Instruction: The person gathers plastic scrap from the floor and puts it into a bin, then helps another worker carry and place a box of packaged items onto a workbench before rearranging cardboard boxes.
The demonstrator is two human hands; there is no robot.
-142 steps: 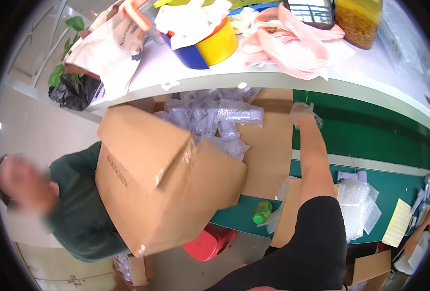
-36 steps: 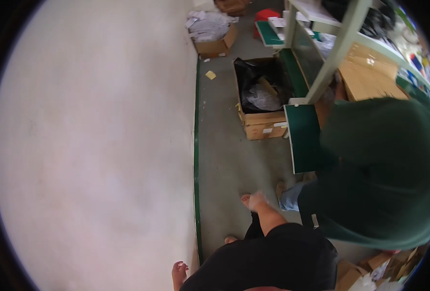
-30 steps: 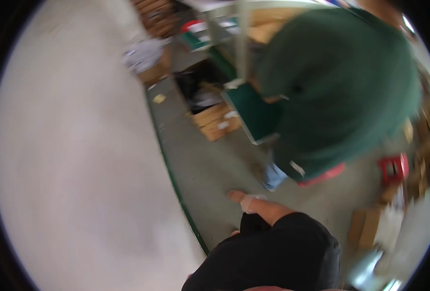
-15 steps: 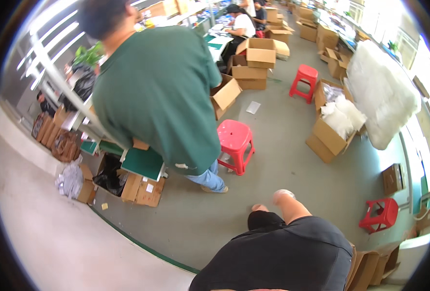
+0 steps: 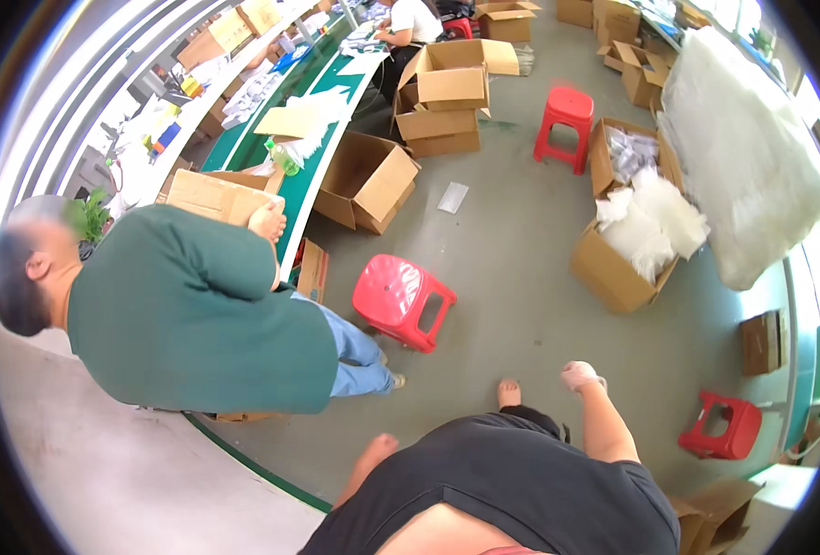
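Note:
My right hand hangs over the grey floor, its fingers curled in and nothing visible in it. My left hand is low beside my dark shirt; its fingers are too small and blurred to make out. Neither hand touches an object. The nearest thing is a red plastic stool ahead and to the left. Close on my left, a person in a green shirt stands at a long workbench with a hand on a cardboard box.
Cardboard cartons stand along the bench. Ahead are another red stool and a carton of white foam sheets, beside a large translucent bag. A third red stool is at the right. A flat clear packet lies on the floor.
The view has shifted, and the person in green appears farther left, with the box and their hand now visible. My right hand appears farther right; my left hand now shows beside my shirt.

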